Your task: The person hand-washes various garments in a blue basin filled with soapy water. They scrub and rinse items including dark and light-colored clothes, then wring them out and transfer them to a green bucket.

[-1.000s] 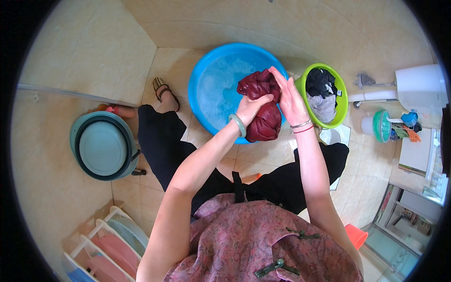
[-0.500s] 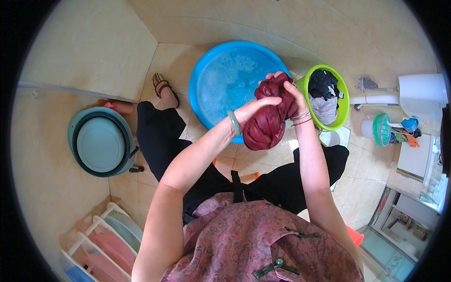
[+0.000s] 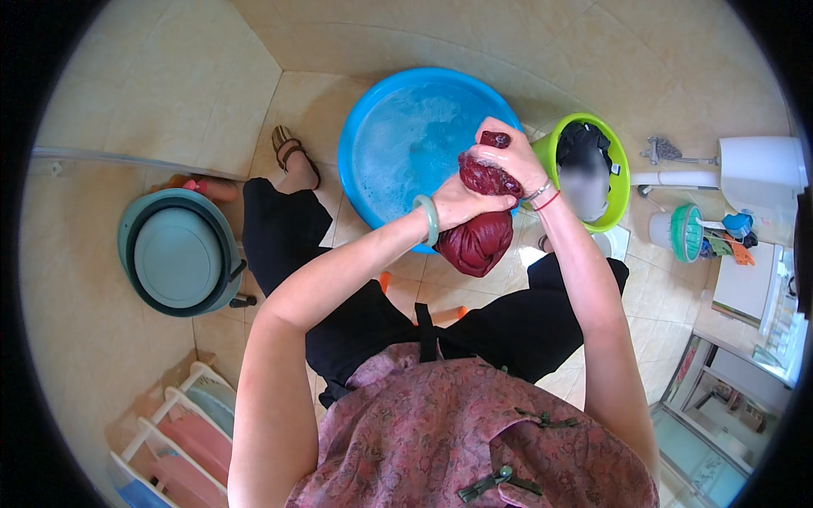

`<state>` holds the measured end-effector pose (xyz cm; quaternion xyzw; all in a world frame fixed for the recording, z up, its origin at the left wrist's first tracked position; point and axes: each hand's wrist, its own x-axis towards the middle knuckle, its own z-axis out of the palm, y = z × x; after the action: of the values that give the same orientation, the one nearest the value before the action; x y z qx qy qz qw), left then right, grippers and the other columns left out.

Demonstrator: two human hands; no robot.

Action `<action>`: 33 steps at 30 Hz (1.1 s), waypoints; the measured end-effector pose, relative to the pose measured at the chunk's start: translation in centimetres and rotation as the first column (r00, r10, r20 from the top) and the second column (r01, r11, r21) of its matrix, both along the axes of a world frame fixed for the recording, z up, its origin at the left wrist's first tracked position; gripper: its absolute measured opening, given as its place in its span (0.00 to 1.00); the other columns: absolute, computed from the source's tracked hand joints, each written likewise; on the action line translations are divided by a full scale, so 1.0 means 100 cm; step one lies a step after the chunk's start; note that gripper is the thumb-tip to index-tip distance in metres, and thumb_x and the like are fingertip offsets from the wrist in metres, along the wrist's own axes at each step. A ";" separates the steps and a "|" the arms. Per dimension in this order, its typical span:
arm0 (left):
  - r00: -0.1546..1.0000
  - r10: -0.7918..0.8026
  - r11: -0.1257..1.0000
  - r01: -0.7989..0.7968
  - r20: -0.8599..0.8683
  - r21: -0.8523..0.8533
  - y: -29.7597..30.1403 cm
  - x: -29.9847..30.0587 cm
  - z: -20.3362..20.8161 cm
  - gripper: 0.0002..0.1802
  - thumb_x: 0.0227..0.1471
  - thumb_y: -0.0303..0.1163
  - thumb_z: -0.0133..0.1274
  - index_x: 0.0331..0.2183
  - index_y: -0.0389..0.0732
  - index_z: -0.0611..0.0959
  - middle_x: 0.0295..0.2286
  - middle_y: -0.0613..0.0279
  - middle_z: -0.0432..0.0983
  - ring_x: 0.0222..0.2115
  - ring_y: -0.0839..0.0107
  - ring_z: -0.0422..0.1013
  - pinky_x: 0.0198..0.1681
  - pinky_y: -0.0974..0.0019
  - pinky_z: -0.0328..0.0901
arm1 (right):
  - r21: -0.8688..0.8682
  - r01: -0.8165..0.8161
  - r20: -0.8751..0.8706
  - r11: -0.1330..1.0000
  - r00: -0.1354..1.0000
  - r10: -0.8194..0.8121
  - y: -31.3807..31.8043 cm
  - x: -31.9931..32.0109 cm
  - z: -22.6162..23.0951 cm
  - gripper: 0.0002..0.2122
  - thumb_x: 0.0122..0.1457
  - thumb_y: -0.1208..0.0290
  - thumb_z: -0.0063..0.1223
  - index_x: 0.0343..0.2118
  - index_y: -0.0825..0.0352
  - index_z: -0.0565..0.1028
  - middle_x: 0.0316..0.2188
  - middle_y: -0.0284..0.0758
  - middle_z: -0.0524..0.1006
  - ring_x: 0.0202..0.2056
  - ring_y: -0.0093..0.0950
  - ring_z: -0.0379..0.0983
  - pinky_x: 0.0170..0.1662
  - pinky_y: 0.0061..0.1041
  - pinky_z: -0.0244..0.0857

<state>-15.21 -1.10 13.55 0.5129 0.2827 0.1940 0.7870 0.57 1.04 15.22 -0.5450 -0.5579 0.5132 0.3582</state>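
Observation:
A wet, dark red cloth (image 3: pixel 476 244) is bunched and twisted between my two hands, above the right rim of a round blue basin (image 3: pixel 349 178). My left hand (image 3: pixel 461 201) is wrapped round the middle of the cloth, with a gathered bulge hanging below it. Farther away, my right hand (image 3: pixel 517 161) is closed in a fist round the upper end, and a small bit of cloth sticks out of the top of it. Sudsy bluish water (image 3: pixel 415 152) fills the basin. What kind of garment the cloth is cannot be made out.
Right of the basin stands a lime green bucket (image 3: pixel 624 182) holding black and grey clothes. Folded grey-green basins (image 3: pixel 179 258) lean on the left wall. A white rack (image 3: pixel 140 432) is at lower left. A toilet brush (image 3: pixel 662 152) and white pipe (image 3: pixel 677 179) are at right.
My hands have tightened round the red cloth. My right hand has turned and closed into a fist on its upper part, and the cloth is more tightly twisted, with foam showing.

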 end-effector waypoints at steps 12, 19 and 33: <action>0.973 0.222 0.960 -0.206 -0.068 0.191 -0.002 0.011 -0.065 0.37 0.39 0.40 0.66 0.49 0.39 0.70 0.43 0.59 0.73 0.45 0.66 0.69 0.50 0.62 0.64 | 0.106 0.108 0.479 0.989 0.865 -0.146 0.010 -0.019 -0.042 0.09 0.44 0.69 0.57 0.26 0.68 0.73 0.21 0.39 0.74 0.25 0.29 0.70 0.31 0.28 0.65; 0.996 0.044 0.960 -0.021 0.074 -0.280 0.001 -0.006 -0.034 0.41 0.43 0.42 0.66 0.55 0.40 0.65 0.46 0.60 0.71 0.45 0.69 0.70 0.51 0.62 0.65 | -0.189 0.153 -0.198 0.970 0.962 -0.190 -0.002 -0.001 -0.040 0.15 0.52 0.65 0.61 0.40 0.67 0.74 0.36 0.33 0.76 0.37 0.21 0.71 0.43 0.22 0.65; 0.989 -0.079 0.958 0.110 0.127 -0.265 -0.014 -0.007 0.011 0.44 0.42 0.41 0.66 0.56 0.38 0.63 0.50 0.59 0.66 0.50 0.70 0.65 0.55 0.63 0.61 | -0.161 -0.150 -0.344 0.975 0.935 0.087 -0.025 0.022 0.016 0.12 0.56 0.68 0.54 0.40 0.69 0.75 0.39 0.37 0.77 0.42 0.26 0.72 0.50 0.28 0.64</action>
<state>-15.95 -2.53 14.63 0.4013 0.2359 0.1448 0.8731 2.73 -1.49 16.82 -0.4461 -0.4708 0.6685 0.3639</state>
